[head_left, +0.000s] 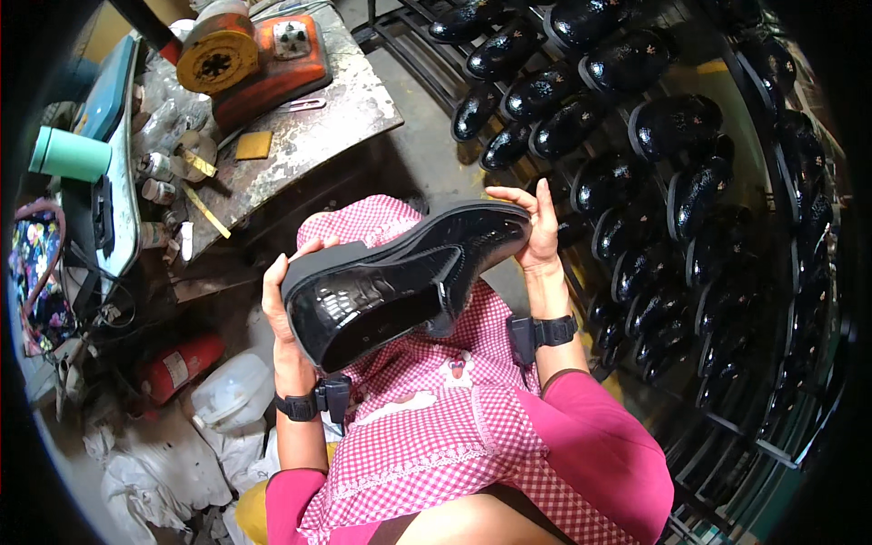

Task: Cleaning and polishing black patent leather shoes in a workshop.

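A glossy black loafer (pixel 363 295) lies on its side in the air between my two hands, above my lap. Its sole edge faces away from me and its foot opening faces toward me. Around the heel end, my left hand (pixel 289 282) is closed, with part of the fingers behind the shoe. My right hand (pixel 534 225) grips the toe end, thumb and fingertips showing past the toe. Beneath the shoe spreads a pink checked apron (pixel 427 427).
At right, racks hold many shiny black shoes (pixel 677 127). A worn bench (pixel 354 100) at upper left carries an orange machine (pixel 272 68), a yellow block (pixel 254 145) and small bottles (pixel 158 191). A mint cup (pixel 73 153), red cylinder (pixel 182 365) and clear plastic container (pixel 233 392) are at left.
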`<move>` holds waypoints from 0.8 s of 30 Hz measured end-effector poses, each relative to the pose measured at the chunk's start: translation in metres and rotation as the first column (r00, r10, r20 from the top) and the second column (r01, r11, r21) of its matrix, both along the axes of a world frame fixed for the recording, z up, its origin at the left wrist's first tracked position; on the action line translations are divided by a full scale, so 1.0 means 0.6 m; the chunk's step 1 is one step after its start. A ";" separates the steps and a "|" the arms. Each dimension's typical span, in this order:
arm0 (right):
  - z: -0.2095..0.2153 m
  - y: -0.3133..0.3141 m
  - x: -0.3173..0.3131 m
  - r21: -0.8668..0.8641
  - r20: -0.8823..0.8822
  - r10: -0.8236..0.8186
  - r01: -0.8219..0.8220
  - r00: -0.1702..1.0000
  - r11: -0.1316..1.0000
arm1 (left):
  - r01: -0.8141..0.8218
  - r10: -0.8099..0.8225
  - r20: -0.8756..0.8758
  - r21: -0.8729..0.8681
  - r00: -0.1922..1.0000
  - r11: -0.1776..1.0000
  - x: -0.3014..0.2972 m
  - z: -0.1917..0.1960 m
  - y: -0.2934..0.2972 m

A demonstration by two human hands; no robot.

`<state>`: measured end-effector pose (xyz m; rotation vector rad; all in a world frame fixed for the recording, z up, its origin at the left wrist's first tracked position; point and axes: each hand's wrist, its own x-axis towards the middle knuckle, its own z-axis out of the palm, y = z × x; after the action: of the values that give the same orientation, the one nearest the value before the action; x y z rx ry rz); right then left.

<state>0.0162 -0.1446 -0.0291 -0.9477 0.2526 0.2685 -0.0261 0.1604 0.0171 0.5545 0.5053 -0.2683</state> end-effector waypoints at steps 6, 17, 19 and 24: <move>-0.040 -0.027 -0.021 0.019 -0.068 -0.126 0.128 0.990 0.992 | 0.157 -0.226 0.325 0.224 0.918 0.962 -0.018 -0.007 -0.006; -0.012 -0.042 -0.072 -0.013 0.076 0.097 -0.096 0.992 0.995 | 0.151 -0.112 0.205 -0.184 0.972 0.971 -0.006 -0.075 0.007; 0.000 -0.047 -0.075 -0.085 0.094 0.267 -0.259 0.959 0.962 | 0.277 -0.184 0.301 -0.305 0.936 0.911 0.006 -0.113 0.040; -0.025 -0.086 -0.121 0.019 0.059 0.082 -0.083 0.995 0.996 | -0.090 0.093 -0.004 0.218 0.996 0.972 -0.010 -0.020 -0.054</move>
<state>-0.0562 -0.1965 -0.0439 -0.9440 0.1574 0.3185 -0.0322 0.1280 0.0054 0.7412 0.5769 -0.1291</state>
